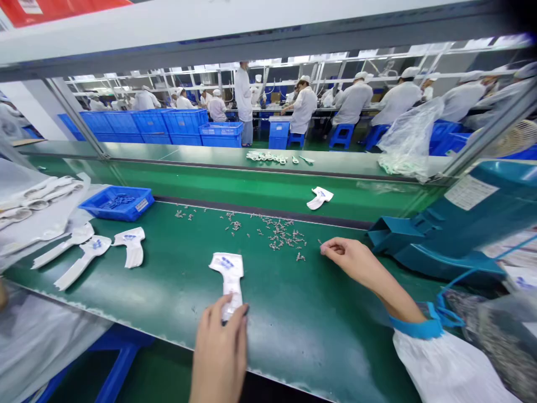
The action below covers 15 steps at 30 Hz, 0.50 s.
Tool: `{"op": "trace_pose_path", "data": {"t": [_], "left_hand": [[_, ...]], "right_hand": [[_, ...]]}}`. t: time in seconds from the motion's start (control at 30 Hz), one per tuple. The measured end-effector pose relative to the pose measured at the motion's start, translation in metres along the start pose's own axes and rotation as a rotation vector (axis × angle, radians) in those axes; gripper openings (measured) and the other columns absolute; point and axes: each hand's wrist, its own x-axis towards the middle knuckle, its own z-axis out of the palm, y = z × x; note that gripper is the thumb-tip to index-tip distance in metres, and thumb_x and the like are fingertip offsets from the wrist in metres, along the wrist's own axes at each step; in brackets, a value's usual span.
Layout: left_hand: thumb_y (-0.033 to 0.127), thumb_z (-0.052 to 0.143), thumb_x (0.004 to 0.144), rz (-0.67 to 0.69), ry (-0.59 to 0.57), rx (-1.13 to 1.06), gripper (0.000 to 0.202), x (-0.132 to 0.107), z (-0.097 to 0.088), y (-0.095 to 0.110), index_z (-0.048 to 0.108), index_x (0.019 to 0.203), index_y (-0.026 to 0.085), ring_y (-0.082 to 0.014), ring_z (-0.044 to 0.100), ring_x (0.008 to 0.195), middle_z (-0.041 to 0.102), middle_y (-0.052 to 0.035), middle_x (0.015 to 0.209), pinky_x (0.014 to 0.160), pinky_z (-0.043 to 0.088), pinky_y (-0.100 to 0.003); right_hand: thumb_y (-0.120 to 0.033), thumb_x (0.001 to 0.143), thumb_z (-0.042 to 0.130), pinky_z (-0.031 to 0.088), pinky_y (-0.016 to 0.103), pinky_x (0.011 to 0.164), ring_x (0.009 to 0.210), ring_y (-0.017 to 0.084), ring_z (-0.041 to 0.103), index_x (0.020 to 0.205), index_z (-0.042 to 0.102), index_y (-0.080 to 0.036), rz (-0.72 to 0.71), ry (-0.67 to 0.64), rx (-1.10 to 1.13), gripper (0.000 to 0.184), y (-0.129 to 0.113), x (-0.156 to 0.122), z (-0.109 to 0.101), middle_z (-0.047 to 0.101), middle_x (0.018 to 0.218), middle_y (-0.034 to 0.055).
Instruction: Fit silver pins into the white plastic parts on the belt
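A white T-shaped plastic housing (pixel 230 270) with blue pieces in its head lies on the green work surface. My left hand (pixel 222 341) has its thumb and fingers closed about the housing's lower end. Farther right, my right hand (pixel 344 253) is closed in a pinch, with a tiny metal piece (pixel 319 242) showing at its fingertips. Loose small metal pieces (pixel 282 232), perhaps screws or springs, are scattered just left of that hand. Another white housing (pixel 131 245) and a longer white handle part (pixel 86 258), each with blue pieces, lie to the left.
At the back left stands a blue tray (pixel 119 202) of small blue parts. One white housing (pixel 319 198) sits on the green belt (pixel 235 182). A teal holder (pixel 436 246) stands at the right. Beyond the raised shelf (pixel 188 154), co-workers in white sit along a line.
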Motion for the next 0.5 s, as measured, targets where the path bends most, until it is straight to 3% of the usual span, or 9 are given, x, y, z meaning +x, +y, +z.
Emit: {"op": "trace_pose_path", "data": {"t": [0.1, 0.17, 0.33, 0.5], "left_hand": [[0.023, 0.049, 0.095, 0.056, -0.054, -0.043, 0.031, -0.005, 0.01, 0.044, 0.064, 0.122, 0.028, -0.0325, 0.055, 0.115, 0.055, -0.011, 0.136, 0.086, 0.053, -0.047], [0.024, 0.051, 0.094, 0.083, -0.086, -0.089, 0.034, -0.003, 0.011, 0.054, 0.061, 0.126, 0.027, -0.0323, 0.055, 0.116, 0.054, -0.011, 0.139, 0.087, 0.053, -0.047], [0.027, 0.049, 0.097, 0.074, -0.112, -0.139, 0.04, 0.017, 0.008, 0.038, 0.049, 0.138, 0.025, -0.0309, 0.047, 0.129, 0.049, -0.0108, 0.144, 0.098, 0.049, -0.048], [0.031, 0.051, 0.098, 0.091, -0.136, -0.115, 0.046, 0.023, 0.015, 0.025, 0.043, 0.142, 0.023, -0.0312, 0.038, 0.138, 0.047, -0.0099, 0.149, 0.106, 0.043, -0.05]], "right_hand": [[-0.034, 0.084, 0.056, 0.049, 0.03, 0.072, 0.082, 0.023, 0.069, 0.084, 0.069, -0.021, -0.019, -0.101, 0.201, 0.019, -0.03, -0.021, 0.008, 0.076, 0.087, 0.0057], [-0.035, 0.086, 0.055, 0.048, 0.029, 0.068, 0.078, 0.021, 0.066, 0.084, 0.067, -0.02, -0.046, -0.178, 0.263, 0.019, -0.051, -0.037, 0.015, 0.074, 0.084, 0.0047], [-0.037, 0.093, 0.049, 0.042, 0.027, 0.061, 0.07, 0.018, 0.059, 0.088, 0.066, -0.021, -0.119, -0.392, 0.203, 0.023, -0.085, -0.059, 0.034, 0.069, 0.08, 0.0024], [-0.036, 0.096, 0.048, 0.04, 0.027, 0.062, 0.071, 0.017, 0.059, 0.089, 0.064, -0.02, -0.138, -0.472, 0.231, 0.024, -0.098, -0.058, 0.054, 0.067, 0.08, 0.0019]]}}
